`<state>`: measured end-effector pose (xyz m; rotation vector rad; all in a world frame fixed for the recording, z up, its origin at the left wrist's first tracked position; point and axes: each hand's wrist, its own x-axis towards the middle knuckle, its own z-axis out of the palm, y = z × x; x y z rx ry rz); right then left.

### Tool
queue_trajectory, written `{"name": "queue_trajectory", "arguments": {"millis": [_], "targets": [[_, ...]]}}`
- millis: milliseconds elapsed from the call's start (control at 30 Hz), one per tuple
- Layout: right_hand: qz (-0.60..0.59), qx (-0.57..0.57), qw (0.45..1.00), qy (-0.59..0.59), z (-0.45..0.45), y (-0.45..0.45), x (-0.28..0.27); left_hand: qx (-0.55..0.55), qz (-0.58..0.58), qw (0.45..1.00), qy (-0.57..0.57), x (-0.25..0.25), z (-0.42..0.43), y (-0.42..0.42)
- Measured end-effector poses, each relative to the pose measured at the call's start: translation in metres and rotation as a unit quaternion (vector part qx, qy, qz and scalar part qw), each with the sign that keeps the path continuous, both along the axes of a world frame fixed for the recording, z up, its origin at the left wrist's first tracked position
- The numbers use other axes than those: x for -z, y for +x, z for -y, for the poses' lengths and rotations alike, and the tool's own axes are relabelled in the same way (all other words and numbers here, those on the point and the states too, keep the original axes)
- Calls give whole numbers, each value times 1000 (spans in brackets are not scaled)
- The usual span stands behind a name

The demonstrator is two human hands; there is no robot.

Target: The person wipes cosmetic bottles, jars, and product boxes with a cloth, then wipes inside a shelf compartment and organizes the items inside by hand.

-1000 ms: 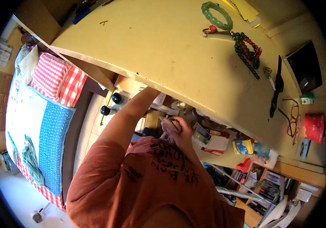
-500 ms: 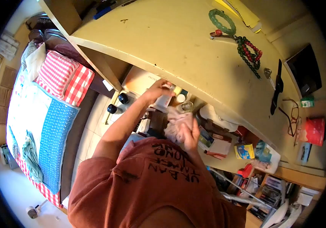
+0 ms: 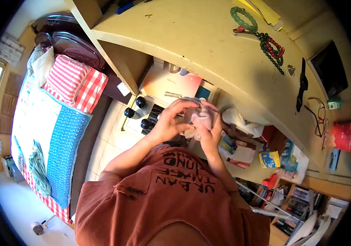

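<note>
In front of my chest, below the desk's edge, my two hands meet around a crumpled pale pink cloth (image 3: 203,118). My left hand (image 3: 171,122) reaches in from the left, its fingers bent over the cloth's upper side and its thumb near the lower edge. From the right, my right hand (image 3: 210,133) grips the same cloth from below. Whether something is wrapped inside the folds is hidden. Beyond my hands, a pale box (image 3: 170,80) lies in the open compartment under the desk.
The yellow desktop (image 3: 208,49) overhangs my hands and carries beaded bracelets (image 3: 273,49), a black watch (image 3: 302,84) and glasses (image 3: 319,117). Black-capped bottles (image 3: 141,102) stand at the left. A yellow box (image 3: 269,159) lies on the right shelf. A bed (image 3: 44,135) is further left.
My left hand has drawn back from the compartment to the cloth in my right hand. Both hands now hold the cloth together. The view has shifted, showing more of the pale box.
</note>
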<state>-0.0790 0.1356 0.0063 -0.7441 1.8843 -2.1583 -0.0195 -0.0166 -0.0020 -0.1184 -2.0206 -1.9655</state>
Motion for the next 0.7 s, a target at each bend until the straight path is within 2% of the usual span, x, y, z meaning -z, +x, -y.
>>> {"name": "queue_trajectory", "arguments": {"millis": [33,100,133,167,233,267,400,467,567,667,700], "targets": [[19,33,999,-7,1,2,2,1,0,1000,-1,-3,0,2],[117,27,992,-39,-2,-1,3,-32,-27,996,-73,-6,-3,9],[173,26,982,-77,0,-4,4,-48,-39,987,-147,-7,-3,11],[173,30,982,-77,-1,-5,4,-45,-39,988,-146,-8,-2,12],[307,-7,948,-88,-4,-9,3,-88,-124,932,-329,-12,2,13],[356,-35,926,-120,-6,-11,10,-87,-118,926,-347,-17,3,14],[417,-58,894,-152,-5,-13,24,-82,-131,922,-355,-14,4,12],[349,-16,931,-111,1,-5,12,-99,-105,933,-329,-9,2,15],[291,-19,955,-52,3,7,7,-158,-43,942,-294,-15,2,12],[319,-23,943,-91,1,7,17,-154,-21,944,-291,-17,4,8],[345,-19,931,-118,1,7,17,-147,-14,955,-257,-15,3,8]]}}
